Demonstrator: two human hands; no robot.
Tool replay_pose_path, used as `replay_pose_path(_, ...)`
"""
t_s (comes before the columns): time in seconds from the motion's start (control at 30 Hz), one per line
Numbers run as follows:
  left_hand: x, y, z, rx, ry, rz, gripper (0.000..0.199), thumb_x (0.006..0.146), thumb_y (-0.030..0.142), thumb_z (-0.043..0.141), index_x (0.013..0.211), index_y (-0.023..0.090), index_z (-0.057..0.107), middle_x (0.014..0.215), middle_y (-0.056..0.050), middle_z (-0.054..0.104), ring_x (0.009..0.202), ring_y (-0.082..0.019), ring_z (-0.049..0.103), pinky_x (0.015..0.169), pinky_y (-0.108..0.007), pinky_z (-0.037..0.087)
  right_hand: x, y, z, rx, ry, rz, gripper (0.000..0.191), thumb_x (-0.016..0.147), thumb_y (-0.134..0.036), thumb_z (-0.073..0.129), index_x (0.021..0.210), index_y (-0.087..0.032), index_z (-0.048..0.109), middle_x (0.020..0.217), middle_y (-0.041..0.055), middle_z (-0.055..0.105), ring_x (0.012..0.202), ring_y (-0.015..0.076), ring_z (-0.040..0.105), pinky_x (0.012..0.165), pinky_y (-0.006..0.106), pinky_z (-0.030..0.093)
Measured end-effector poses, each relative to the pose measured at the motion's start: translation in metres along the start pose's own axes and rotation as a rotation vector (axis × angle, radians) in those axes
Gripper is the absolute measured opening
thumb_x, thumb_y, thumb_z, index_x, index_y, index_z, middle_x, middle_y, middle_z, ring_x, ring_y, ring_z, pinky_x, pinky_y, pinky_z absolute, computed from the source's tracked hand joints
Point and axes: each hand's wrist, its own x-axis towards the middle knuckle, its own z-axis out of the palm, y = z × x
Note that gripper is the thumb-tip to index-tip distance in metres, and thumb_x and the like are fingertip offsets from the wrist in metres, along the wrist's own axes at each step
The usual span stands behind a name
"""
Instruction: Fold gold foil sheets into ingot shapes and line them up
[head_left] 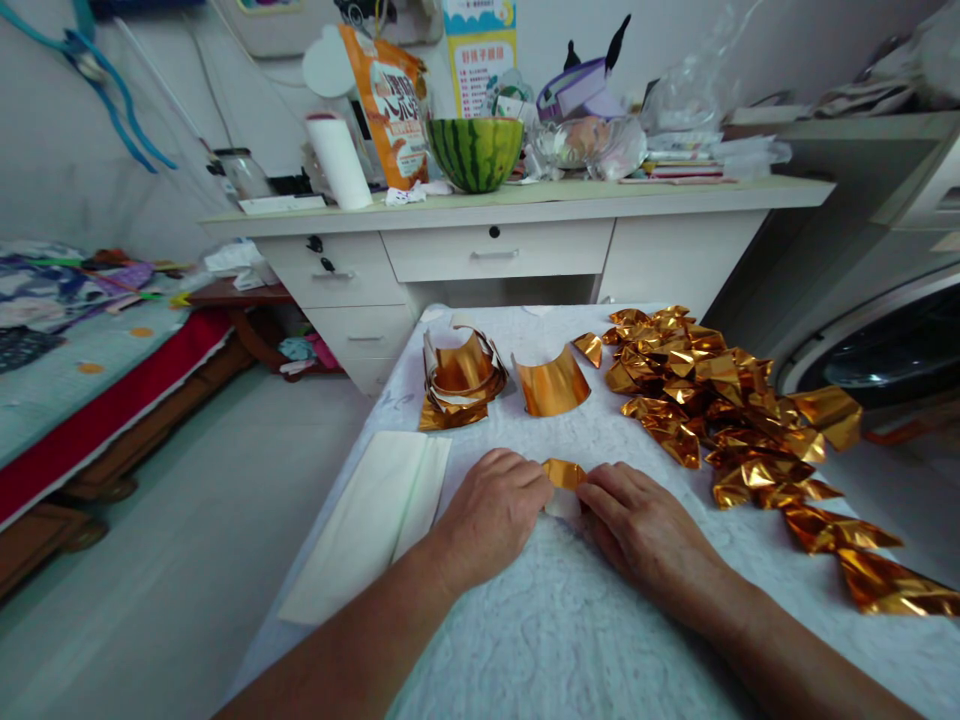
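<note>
White-covered table [570, 640] in foreground. Large pile of folded gold pieces [720, 400] at right, spread toward near edge. White paper stack [367, 520] at left. Curled gold sheets [457, 375] at far centre. Left hand [491, 515] and right hand [637, 525], fingertips closed on small gold foil piece [564, 473], pressed to table between them.

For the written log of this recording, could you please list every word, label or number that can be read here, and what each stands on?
Orange snack bag on the desk: large Chinese characters, too blurred to read.
Yellow and blue poster on the wall: Chinese lines in red, too small to read.
Gold foil piece between the left hand and right hand: no print.
Pile of folded gold foil: no print.
</note>
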Motion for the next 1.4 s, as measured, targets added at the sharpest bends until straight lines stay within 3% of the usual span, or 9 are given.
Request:
replay_pose_path(0.2,-0.001,0.001,0.0,0.025,0.003,0.032,0.016,0.093,0.013,0.05,0.079,0.018,0.057,0.08,-0.001,0.061,0.082,-0.019,0.056,0.083,-0.035,0.043,0.0,-0.002,-0.003,0.014,0.033,-0.048,0.025,0.097,-0.022,0.048,0.078,-0.021,0.064,0.073,0.0053,0.061,0.068,0.0185,0.053,0.063,0.031,0.043)
replay_pose_path(0.43,-0.002,-0.001,0.001,-0.001,0.02,0.046,0.016,0.093,0.014,0.05,0.079,0.018,0.056,0.076,0.0,0.061,0.077,-0.017,0.056,0.081,-0.034,0.044,-0.005,0.001,-0.002,0.044,0.042,-0.04,0.03,0.1,-0.024,0.042,0.082,-0.019,0.066,0.079,0.0059,0.063,0.072,0.0176,0.056,0.065,0.03,0.045)
replay_pose_path(0.67,0.001,-0.001,0.006,-0.028,-0.045,-0.003,0.009,0.095,0.019,0.052,0.093,0.019,0.061,0.086,-0.001,0.061,0.088,-0.02,0.054,0.08,-0.034,0.044,-0.001,-0.002,-0.001,0.099,0.049,0.028,0.03,0.1,-0.026,0.044,0.083,-0.017,0.067,0.076,0.0061,0.061,0.072,0.0187,0.055,0.065,0.031,0.046)
replay_pose_path(1.13,0.002,-0.007,0.008,-0.088,-0.089,0.008,0.017,0.095,0.019,0.054,0.104,0.025,0.067,0.088,-0.001,0.061,0.086,-0.019,0.051,0.076,-0.03,0.041,-0.005,0.006,0.003,0.167,-0.04,0.07,0.026,0.099,-0.027,0.048,0.088,-0.019,0.07,0.081,0.0055,0.061,0.077,0.0186,0.055,0.069,0.031,0.043)
replay_pose_path(1.4,0.003,-0.008,0.003,-0.283,-0.049,-0.171,0.009,0.088,0.012,0.058,0.092,0.019,0.062,0.088,-0.001,0.064,0.087,-0.018,0.055,0.079,-0.03,0.043,-0.002,0.007,0.001,0.266,-0.047,0.159,0.02,0.096,-0.021,0.05,0.087,-0.018,0.068,0.084,0.007,0.061,0.08,0.0199,0.055,0.071,0.033,0.045)
